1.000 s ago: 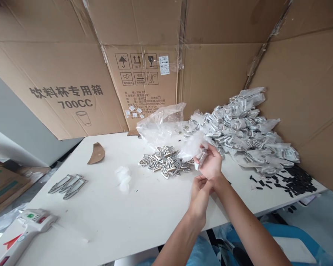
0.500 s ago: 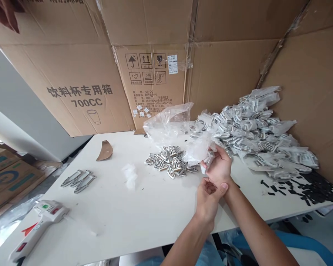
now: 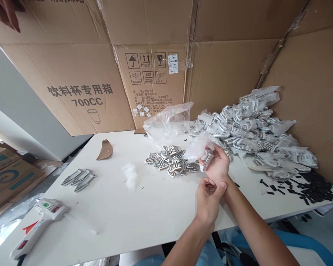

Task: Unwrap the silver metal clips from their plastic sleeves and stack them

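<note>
Curled fingers of our right hand [image 3: 219, 166] clamp a metal piece [image 3: 208, 159], its long axis slanting up rightward, tip end unclear. Crumpled plastic [image 3: 196, 148] bunches left of them. Below, our left hand [image 3: 209, 201] curls against the right wrist [image 3: 228, 178], its grip unclear; loose pieces [image 3: 172, 162] lie left.

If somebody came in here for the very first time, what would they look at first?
Probably the big, shiny heap of bagged metal pieces at the back right of the table, in front of tall brown cardboard walls. Next, perhaps, just right of the middle, the right hand holding a crumpled see-through bag, with the left hand touching the right wrist. A white tool with a red mark lies at the lower left.
</note>
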The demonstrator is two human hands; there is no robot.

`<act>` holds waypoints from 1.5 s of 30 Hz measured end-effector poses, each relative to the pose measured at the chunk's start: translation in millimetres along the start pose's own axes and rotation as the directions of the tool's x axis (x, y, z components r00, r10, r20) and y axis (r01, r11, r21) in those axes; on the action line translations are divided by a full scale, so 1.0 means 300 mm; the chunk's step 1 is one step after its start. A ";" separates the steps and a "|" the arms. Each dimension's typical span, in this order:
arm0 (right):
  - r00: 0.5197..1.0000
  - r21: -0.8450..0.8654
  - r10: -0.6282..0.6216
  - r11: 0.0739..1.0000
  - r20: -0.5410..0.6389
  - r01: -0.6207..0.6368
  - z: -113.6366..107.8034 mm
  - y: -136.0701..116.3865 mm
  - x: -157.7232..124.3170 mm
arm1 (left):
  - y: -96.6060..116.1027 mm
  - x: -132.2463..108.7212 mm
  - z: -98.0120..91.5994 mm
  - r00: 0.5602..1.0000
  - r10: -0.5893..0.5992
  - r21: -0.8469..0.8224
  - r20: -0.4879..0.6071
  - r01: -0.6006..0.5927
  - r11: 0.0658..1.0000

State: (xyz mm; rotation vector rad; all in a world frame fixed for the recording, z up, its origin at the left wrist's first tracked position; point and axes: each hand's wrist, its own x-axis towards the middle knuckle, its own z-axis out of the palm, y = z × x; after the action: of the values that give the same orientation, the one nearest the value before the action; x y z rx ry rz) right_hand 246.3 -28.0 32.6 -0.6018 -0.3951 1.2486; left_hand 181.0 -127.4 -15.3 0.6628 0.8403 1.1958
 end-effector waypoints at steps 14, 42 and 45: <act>0.999 0.021 0.037 0.999 -0.011 -0.037 0.005 0.000 0.002 | -0.007 0.006 -0.009 1.000 -0.014 -0.083 -0.003 0.014 0.996; 0.996 -0.009 0.088 0.996 -0.027 -0.088 0.008 0.022 -0.002 | 0.009 0.001 -0.011 0.994 -0.109 -0.191 0.034 0.113 0.975; 0.996 0.001 0.086 0.996 -0.021 -0.086 0.010 0.020 -0.005 | 0.009 0.001 -0.017 0.988 -0.145 -0.161 0.053 0.151 0.975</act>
State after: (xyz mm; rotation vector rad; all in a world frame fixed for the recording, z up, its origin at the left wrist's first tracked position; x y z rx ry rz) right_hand 239.6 -27.7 31.4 -0.6370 -0.3545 1.3231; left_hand 175.3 -126.2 -15.8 0.4794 0.7347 1.0998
